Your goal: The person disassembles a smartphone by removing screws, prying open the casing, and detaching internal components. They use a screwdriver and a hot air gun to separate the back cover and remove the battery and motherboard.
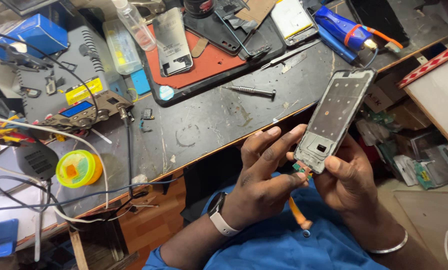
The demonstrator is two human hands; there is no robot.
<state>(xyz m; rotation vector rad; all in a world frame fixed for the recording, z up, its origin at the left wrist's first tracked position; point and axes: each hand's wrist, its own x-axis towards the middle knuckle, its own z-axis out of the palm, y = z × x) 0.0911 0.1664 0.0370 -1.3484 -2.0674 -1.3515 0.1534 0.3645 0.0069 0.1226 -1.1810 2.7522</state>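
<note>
The right hand (346, 182) holds a black rectangular phone frame with a bare metal inner plate (335, 118) out past the near edge of the grey scratched bench (209, 120), above the person's lap. Its fingers are curled around the frame's lower end, thumb pressed on the bottom right corner. The left hand (264, 175), a white-strapped watch (219, 215) on its wrist, reaches in from the other side; its fingers are partly closed, and thumb and forefinger pinch at a small green and orange part (301, 169) at the frame's bottom edge. A thin orange tool (298, 212) hangs below that spot, between the two hands; which fingers hold it cannot be told.

On the bench, a slim metal screwdriver (249, 90) lies near the middle, just off the front edge of a black work mat with a red-brown pad (204, 65). A grey phone back cover (172, 42) lies on that pad. Metal tweezers (289, 54) rest beside the mat's right corner. Towards the left edge stand a grey soldering station with a blue display (79, 107) and a round yellow-green reel (78, 169). A blue and orange tool (346, 30) lies at the far right corner.
</note>
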